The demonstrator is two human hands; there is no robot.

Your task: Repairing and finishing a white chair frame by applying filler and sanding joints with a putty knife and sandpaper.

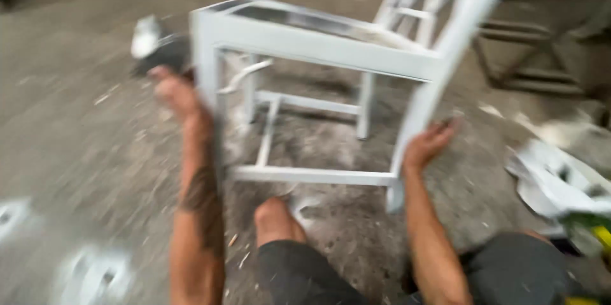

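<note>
In the blurred head view, a white-painted chair frame (318,44) stands on the dusty floor (76,120). The left hand (175,92) grips its near left leg; the right hand (428,143) clasps the right leg. Crumpled paper (554,178) lies right.
</note>
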